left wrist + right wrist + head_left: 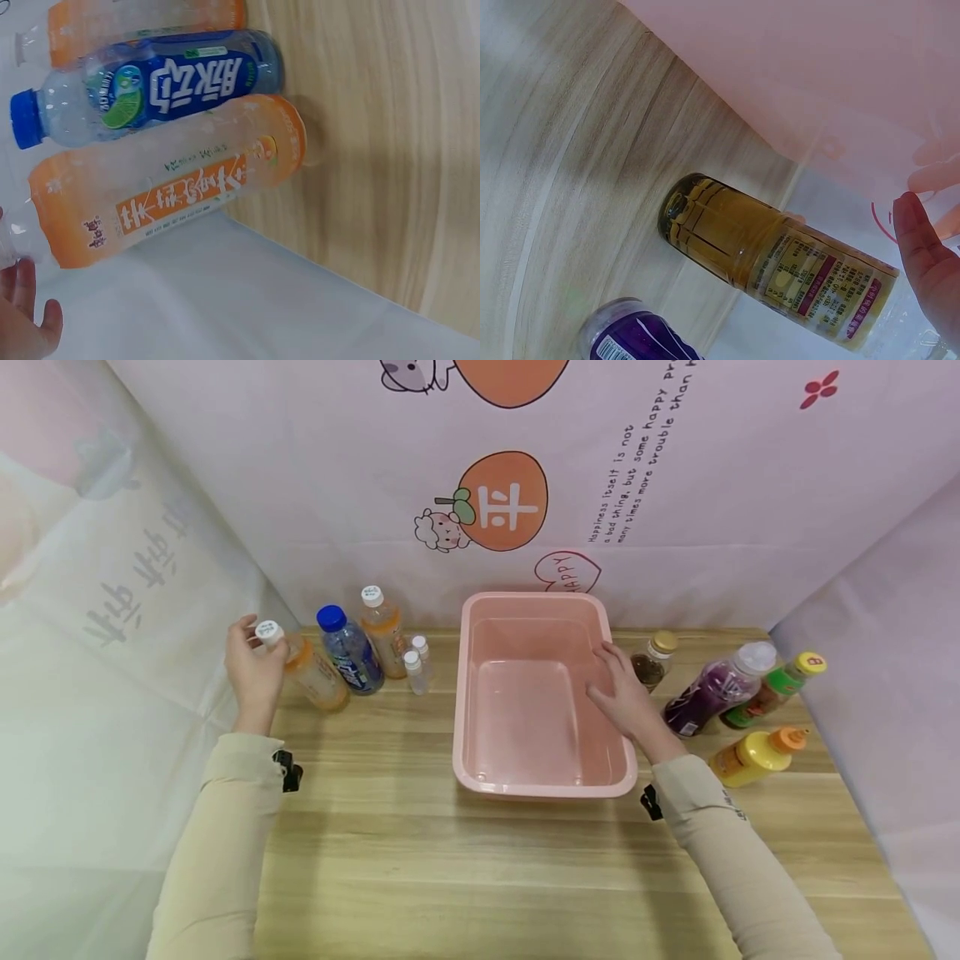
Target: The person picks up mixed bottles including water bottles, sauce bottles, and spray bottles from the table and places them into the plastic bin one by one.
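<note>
At the far left my left hand (255,672) grips the neck of a clear bottle with an orange label (318,681), just under its white cap (268,631). In the left wrist view this bottle (172,187) stands beside a blue-capped drink bottle (165,86). My right hand (622,693) lies over the right rim of a pink plastic basin (547,791), fingers loosely spread. Part of that hand shows through the basin's translucent wall in the right wrist view; a finger (911,217) outside it is close to a glass bottle of brown liquid (735,240).
Behind the blue-capped bottle is another orange-labelled bottle (386,639), with two small white-capped vials (416,675) beside it. Right of the basin stand a purple drink bottle (705,697), a green-labelled sauce bottle (765,697) and a yellow squeeze bottle (750,760). Printed cloth (337,485) walls the wooden table (375,868).
</note>
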